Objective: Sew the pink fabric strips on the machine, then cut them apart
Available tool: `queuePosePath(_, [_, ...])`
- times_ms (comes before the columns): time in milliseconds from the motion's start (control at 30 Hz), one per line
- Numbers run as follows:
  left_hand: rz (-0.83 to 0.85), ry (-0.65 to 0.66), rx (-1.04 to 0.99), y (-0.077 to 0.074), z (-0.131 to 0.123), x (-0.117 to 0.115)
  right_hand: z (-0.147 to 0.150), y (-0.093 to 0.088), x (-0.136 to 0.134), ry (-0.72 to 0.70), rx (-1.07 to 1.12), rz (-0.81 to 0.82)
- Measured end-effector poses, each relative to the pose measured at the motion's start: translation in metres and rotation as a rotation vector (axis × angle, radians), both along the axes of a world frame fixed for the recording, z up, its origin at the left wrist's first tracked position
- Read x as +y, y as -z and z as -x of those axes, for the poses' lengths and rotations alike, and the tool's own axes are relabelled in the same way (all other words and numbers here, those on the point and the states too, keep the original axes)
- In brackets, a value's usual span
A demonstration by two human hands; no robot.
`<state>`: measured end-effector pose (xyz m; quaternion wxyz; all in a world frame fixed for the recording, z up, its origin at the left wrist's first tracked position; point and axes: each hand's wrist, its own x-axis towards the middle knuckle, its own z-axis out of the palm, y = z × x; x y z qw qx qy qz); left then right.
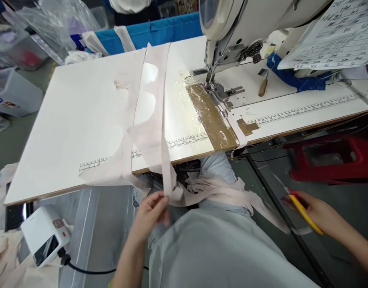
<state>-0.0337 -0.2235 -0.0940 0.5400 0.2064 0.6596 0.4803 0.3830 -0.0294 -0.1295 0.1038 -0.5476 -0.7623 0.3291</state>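
My left hand [153,210] is pinched on a pale pink fabric strip [168,176] just below the table's front edge. Above it, cut fabric pieces with curved edges [147,140] lie across the white tabletop. From the pinch, more of the strip [214,191] runs over my lap and trails to the right. Off to the right, away from the table, my right hand [312,210] is closed around scissors [300,210] with yellow and red handles; their thin blade points up and left. Some of its fingers are hidden.
A sewing machine [228,44] stands on the table [81,104], with a wooden-handled tool [263,86] beside it. Written paper [334,38] hangs at upper right. A red stool [324,160] is at right. A white device with a cable [45,232] sits by a clear bin [90,228] at lower left.
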Motion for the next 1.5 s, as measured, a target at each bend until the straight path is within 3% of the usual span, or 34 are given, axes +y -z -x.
queuePosePath(67, [-0.040,-0.035,-0.097,0.015,-0.022,0.001,0.038,-0.004,-0.008,-0.059,-0.015,0.154])
queuePosePath(200, [-0.091,-0.088,-0.192,0.023,-0.050,0.005,0.124,-0.030,-0.018,-0.617,0.102,0.540])
queuePosePath(300, [-0.078,-0.099,-0.200,0.018,-0.054,0.004,0.168,-0.043,-0.014,-0.877,0.032,0.567])
queuePosePath(433, [-0.040,-0.092,-0.221,0.014,-0.050,0.002,0.193,-0.041,-0.002,-1.035,-0.054,0.495])
queuePosePath(633, [-0.015,-0.115,-0.227,0.019,-0.048,-0.001,0.205,-0.042,0.004,-1.095,-0.122,0.455])
queuePosePath(833, [-0.016,-0.117,-0.223,0.021,-0.050,-0.001,0.209,-0.048,-0.002,-1.099,-0.287,0.160])
queuePosePath(933, [-0.023,-0.119,-0.231,0.021,-0.050,0.001,0.210,-0.050,-0.007,-1.077,-0.305,0.089])
queuePosePath(1500, [-0.006,-0.103,-0.203,0.023,-0.050,0.004,0.216,-0.041,-0.012,-1.043,-0.292,0.021])
